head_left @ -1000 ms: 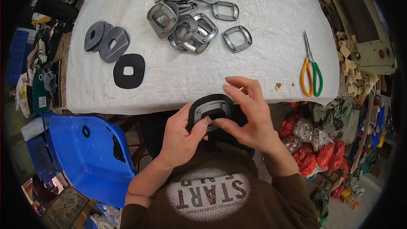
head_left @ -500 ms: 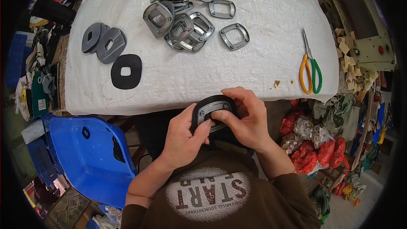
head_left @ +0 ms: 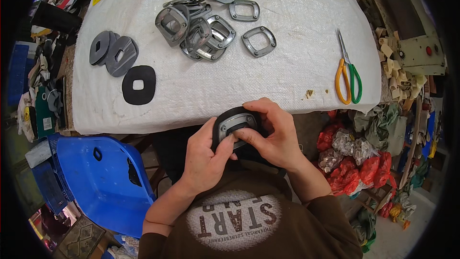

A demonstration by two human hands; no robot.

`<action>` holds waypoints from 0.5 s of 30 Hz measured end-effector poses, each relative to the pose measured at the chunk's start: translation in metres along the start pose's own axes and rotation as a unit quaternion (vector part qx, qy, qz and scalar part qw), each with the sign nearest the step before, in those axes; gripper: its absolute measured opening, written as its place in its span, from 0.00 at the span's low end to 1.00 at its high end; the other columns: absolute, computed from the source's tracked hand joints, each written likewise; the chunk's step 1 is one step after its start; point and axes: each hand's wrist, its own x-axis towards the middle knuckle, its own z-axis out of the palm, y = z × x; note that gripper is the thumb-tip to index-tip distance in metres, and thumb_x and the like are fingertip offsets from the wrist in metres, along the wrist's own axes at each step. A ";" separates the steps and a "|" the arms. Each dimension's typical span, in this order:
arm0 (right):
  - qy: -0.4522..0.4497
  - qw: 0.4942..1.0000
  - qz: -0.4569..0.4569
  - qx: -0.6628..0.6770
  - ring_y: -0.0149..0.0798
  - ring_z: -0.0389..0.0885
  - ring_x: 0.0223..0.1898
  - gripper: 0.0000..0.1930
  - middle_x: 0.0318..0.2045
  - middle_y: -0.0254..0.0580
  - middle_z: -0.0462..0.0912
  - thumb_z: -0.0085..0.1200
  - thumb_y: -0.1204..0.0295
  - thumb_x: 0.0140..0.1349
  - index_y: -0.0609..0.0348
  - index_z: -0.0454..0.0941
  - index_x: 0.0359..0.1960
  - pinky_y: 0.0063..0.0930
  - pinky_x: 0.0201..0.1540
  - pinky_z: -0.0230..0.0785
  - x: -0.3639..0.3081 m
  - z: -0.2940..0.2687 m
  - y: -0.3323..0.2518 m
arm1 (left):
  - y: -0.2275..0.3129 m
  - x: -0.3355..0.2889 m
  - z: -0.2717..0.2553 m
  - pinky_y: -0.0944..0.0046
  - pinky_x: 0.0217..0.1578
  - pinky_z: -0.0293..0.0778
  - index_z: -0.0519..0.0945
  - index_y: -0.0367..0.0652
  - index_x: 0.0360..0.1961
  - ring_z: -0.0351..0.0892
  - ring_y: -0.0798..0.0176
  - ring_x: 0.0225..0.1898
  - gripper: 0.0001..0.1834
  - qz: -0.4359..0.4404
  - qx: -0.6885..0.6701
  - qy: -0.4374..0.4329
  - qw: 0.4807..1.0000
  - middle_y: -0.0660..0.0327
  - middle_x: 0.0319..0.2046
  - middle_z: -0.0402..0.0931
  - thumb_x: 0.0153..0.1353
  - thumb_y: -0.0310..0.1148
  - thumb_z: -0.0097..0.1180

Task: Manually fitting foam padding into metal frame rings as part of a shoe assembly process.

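My right hand (head_left: 278, 140) has slid its thumb toward my left hand (head_left: 202, 153). Just below picture centre, the grey metallic frame (head_left: 224, 125), against a black rounded pad (head_left: 235, 111), seems longest crosswise; both hands pinch it, one each side, equally near.

Looks bright and even across the white woven sheet (head_left: 287, 76) at upper centre, lit diffusely from out of view. Casts only faint shadows beside the loose grey metal frames (head_left: 262, 52), with small glints on their rims. Darkens below the sheet's lower edge at mid-picture. Renders the hand-held frame (head_left: 235, 120) fairly sharply; softens toward the sides, bending straight edges and fading to black in the corners.
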 end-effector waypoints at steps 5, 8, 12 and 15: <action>0.011 0.999 -0.020 -0.049 0.43 0.78 0.31 0.19 0.32 0.46 0.77 0.61 0.79 0.45 0.63 0.72 0.42 0.27 0.33 0.70 -0.001 0.003 0.002 | -0.002 0.001 0.002 0.74 0.23 0.72 0.72 0.32 0.39 0.72 0.73 0.24 0.08 0.011 0.009 -0.027 1.000 0.60 0.28 0.72 0.59 0.24 0.46; 0.029 0.999 0.001 -0.028 0.42 0.79 0.31 0.18 0.32 0.46 0.77 0.61 0.79 0.46 0.63 0.72 0.41 0.27 0.33 0.70 -0.004 0.003 -0.001 | 0.001 -0.001 0.004 0.73 0.24 0.73 0.72 0.32 0.39 0.72 0.73 0.24 0.08 -0.007 0.000 -0.027 1.000 0.60 0.29 0.73 0.59 0.24 0.46; 0.006 1.000 0.030 0.000 0.42 0.79 0.31 0.17 0.32 0.45 0.77 0.60 0.80 0.46 0.63 0.73 0.40 0.26 0.32 0.70 -0.003 0.000 0.001 | 0.001 0.000 0.005 0.73 0.24 0.73 0.72 0.32 0.39 0.72 0.73 0.25 0.09 -0.021 -0.015 -0.030 0.999 0.60 0.29 0.73 0.59 0.24 0.46; -0.005 0.999 0.037 0.018 0.42 0.79 0.32 0.17 0.32 0.45 0.77 0.60 0.80 0.46 0.64 0.73 0.40 0.26 0.33 0.69 -0.004 -0.003 0.003 | 0.001 0.000 0.007 0.73 0.25 0.74 0.72 0.32 0.39 0.73 0.73 0.25 0.08 -0.026 -0.025 -0.027 0.999 0.60 0.29 0.74 0.59 0.25 0.46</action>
